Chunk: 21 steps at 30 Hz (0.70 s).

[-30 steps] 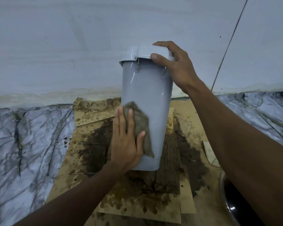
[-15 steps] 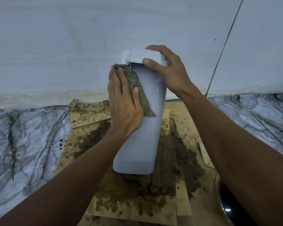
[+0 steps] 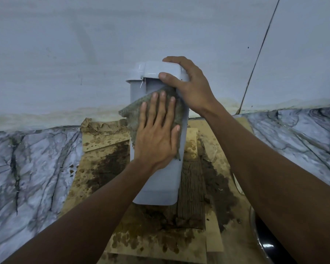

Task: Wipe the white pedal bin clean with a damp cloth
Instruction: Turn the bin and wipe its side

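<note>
White pedal bin [image 3: 158, 183] stands mid-scene, close to the far wall [image 3: 122, 35], over soaked, stained cardboard [image 3: 103, 138]. Cannot tell whether its base bears on the sheet or hangs just above it. Right hand [image 3: 191, 86] grips the lid [image 3: 160, 69], thumb on the near face and fingers curled over the top. Left hand [image 3: 156, 134] lies flat with straight fingers, pressing the damp cloth [image 3: 133, 113] to the upper near face, a loose corner hanging off to the left. Judgement: thin hollow plastic, so light and stiff but flexing under a hard push, and slick when wet. The lid rim gives the surest hold, though the hinged lid may shift. The cloth is limp and follows the palm. Room: the wall crowds the far side, marble floor [image 3: 27, 159] is open left and right, and a dark shiny-rimmed vessel [image 3: 265, 241] sits near right, in the way of a swinging elbow.
</note>
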Motion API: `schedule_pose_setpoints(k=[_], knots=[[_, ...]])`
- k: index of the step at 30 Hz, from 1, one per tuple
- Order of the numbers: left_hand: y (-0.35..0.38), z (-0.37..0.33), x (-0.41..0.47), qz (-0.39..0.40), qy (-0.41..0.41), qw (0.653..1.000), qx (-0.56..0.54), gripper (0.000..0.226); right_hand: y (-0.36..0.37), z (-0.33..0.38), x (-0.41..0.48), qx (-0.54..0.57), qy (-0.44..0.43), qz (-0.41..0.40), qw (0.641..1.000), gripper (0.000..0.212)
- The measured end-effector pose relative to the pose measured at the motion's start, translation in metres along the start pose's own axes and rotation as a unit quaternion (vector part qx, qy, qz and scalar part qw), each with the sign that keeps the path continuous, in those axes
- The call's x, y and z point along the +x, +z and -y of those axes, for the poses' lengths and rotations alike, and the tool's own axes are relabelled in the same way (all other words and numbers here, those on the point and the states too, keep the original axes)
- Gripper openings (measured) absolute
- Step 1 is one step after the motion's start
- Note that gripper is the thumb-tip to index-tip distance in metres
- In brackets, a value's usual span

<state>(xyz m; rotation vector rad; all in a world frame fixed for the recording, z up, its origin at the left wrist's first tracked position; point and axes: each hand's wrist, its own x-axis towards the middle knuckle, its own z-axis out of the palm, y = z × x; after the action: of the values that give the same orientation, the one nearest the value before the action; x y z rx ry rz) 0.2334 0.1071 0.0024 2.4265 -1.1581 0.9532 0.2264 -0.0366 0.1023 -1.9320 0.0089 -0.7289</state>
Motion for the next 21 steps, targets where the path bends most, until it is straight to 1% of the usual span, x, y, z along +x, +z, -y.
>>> schedule_pose_setpoints(k=[2, 4, 6, 8, 9, 10, 11, 12, 14, 16, 18, 21], knots=[[0.005, 0.001, -0.015, 0.014, 0.058, 0.998, 0.008, 0.063, 0.002, 0.003, -0.002, 0.010, 0.006, 0.003, 1.000, 0.039], [0.015, 0.002, -0.048, 0.050, 0.151, 0.987, 0.019, 0.063, -0.002, 0.006, -0.004, 0.035, 0.013, 0.011, 0.999, 0.035], [0.026, 0.002, -0.087, 0.101, 0.238, 0.966, 0.032, 0.063, -0.006, 0.007, -0.007, 0.049, 0.013, 0.018, 0.999, 0.033], [0.031, 0.005, -0.118, 0.143, 0.316, 0.936, 0.049, 0.063, -0.009, 0.007, -0.008, 0.052, 0.011, 0.019, 0.998, 0.032], [0.032, 0.008, -0.127, 0.153, 0.346, 0.924, 0.058, 0.063, -0.008, 0.007, -0.009, 0.055, 0.011, 0.018, 0.998, 0.033], [0.031, 0.014, -0.130, 0.154, 0.359, 0.918, 0.063, 0.063, -0.007, 0.007, -0.008, 0.057, 0.011, 0.018, 0.998, 0.033], [0.029, 0.020, -0.127, 0.147, 0.351, 0.923, 0.058, 0.062, -0.005, 0.006, -0.007, 0.059, 0.011, 0.016, 0.998, 0.033], [0.027, 0.026, -0.121, 0.131, 0.325, 0.935, 0.046, 0.061, -0.004, 0.006, -0.006, 0.061, 0.013, 0.013, 0.998, 0.034], [0.020, 0.036, -0.104, 0.080, 0.227, 0.971, 0.014, 0.061, -0.001, 0.006, -0.004, 0.070, 0.019, 0.008, 0.997, 0.033], [0.014, 0.038, -0.086, 0.031, 0.110, 0.993, -0.017, 0.062, 0.001, 0.006, -0.002, 0.069, 0.015, 0.007, 0.998, 0.031], [0.010, 0.031, -0.071, -0.007, 0.011, 0.999, -0.052, 0.064, 0.003, 0.005, -0.001, 0.064, 0.009, 0.005, 0.998, 0.031], [0.005, 0.016, -0.050, -0.047, -0.113, 0.986, -0.116, 0.067, 0.002, 0.004, -0.003, 0.053, 0.015, -0.001, 0.998, 0.036]])
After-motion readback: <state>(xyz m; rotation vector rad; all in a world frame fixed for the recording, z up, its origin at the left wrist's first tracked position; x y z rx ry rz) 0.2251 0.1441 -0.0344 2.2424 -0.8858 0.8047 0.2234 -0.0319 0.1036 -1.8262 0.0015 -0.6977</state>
